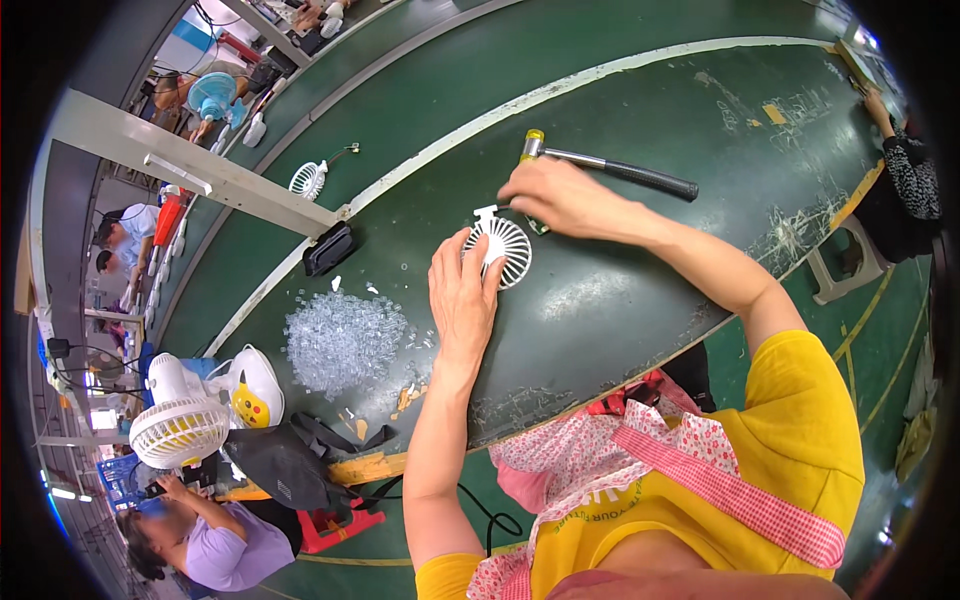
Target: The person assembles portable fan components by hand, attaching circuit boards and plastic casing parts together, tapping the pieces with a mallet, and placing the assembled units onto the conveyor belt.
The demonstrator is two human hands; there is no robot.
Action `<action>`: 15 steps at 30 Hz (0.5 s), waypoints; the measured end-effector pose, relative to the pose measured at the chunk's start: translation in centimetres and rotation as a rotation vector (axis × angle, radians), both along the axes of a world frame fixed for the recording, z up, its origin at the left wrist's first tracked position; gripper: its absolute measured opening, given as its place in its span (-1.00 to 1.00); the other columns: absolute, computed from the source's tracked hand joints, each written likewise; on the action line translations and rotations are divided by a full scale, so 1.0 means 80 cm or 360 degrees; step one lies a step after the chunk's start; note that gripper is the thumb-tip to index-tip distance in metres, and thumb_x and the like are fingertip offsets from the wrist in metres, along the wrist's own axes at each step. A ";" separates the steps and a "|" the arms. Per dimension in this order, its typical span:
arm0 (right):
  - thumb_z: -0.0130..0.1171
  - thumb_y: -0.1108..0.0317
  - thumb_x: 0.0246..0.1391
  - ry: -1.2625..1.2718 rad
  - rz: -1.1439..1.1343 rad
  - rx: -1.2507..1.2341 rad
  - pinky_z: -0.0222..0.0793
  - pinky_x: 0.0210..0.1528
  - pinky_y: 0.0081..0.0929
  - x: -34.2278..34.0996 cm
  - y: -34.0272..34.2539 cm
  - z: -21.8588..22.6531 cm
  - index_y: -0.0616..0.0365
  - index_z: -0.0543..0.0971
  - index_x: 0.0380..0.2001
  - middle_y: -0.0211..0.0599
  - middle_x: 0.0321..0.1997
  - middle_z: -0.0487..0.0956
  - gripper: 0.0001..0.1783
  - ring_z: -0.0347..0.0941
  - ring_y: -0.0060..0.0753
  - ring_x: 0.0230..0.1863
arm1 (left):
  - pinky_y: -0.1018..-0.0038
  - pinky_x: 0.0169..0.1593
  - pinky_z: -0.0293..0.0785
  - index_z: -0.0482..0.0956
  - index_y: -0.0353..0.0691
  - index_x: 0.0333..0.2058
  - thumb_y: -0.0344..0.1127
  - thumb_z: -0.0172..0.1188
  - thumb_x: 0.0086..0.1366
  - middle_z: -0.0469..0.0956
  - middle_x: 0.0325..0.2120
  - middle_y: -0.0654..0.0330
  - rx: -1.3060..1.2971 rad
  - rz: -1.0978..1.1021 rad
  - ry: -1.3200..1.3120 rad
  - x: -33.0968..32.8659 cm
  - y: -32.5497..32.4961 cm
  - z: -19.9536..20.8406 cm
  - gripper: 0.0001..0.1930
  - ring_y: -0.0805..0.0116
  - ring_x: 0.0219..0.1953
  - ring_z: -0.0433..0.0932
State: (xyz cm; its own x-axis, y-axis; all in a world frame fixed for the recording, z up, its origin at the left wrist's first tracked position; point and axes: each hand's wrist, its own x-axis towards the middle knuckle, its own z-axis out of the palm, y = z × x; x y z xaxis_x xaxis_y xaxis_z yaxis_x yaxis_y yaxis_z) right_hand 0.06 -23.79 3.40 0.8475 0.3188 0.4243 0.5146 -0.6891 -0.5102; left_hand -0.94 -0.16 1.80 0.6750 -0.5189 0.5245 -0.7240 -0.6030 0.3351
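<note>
A small white fan housing with a round ribbed grille (516, 252) lies on the green worktable in front of me. My left hand (463, 300) grips it, its fingers curled over the grille's left side. Close to the housing's short stem (486, 213), my right hand (570, 200) has its thumb and fingers drawn together. What sits between those fingertips is too small to make out. Below the right hand, a small green part (537, 226) is partly covered. Just beyond that hand lies a mallet (645, 177) with yellow faces and a black handle.
Left of my left forearm is a heap of small clear plastic pieces (345, 342). A black object (328, 250) sits by the metal post (200, 165). Another white fan part (309, 180) with wires lies past the white strip. A white desk fan (182, 425) stands left; people work nearby.
</note>
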 end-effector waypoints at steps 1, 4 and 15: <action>0.19 0.33 0.16 -0.0164 -0.0209 -0.0057 0.32 0.04 -0.14 -0.008 -0.009 0.006 0.19 0.56 -0.07 -0.13 -0.10 0.54 -0.72 0.43 -0.04 -0.02 | 0.12 0.15 0.34 0.50 -0.24 0.04 -0.27 0.38 0.16 0.42 0.06 0.00 0.0032 -0.0010 -0.0053 -0.001 0.003 0.001 -0.52 -0.03 0.14 0.38; 0.21 0.33 0.15 -0.0229 -0.0653 -0.0405 0.27 0.09 -0.17 -0.022 -0.064 -0.001 0.14 0.50 0.02 -0.15 0.00 0.47 -0.63 0.38 -0.04 0.05 | 0.14 0.14 0.36 0.47 -0.24 0.11 -0.22 0.41 0.13 0.36 0.12 -0.03 0.0120 -0.0009 -0.0132 -0.005 -0.007 0.009 -0.42 -0.07 0.16 0.36; 0.07 0.46 0.27 -0.0486 -0.0313 0.0482 0.25 -0.41 -0.34 -0.036 -0.008 0.080 0.24 0.51 0.08 -0.18 -0.44 0.40 -0.68 0.28 -0.26 -0.49 | 0.14 0.08 0.44 0.57 -0.29 -0.05 -0.16 0.46 0.05 0.50 -0.01 -0.03 -0.0055 0.0043 -0.0106 -0.004 -0.008 0.002 -0.48 -0.05 0.06 0.47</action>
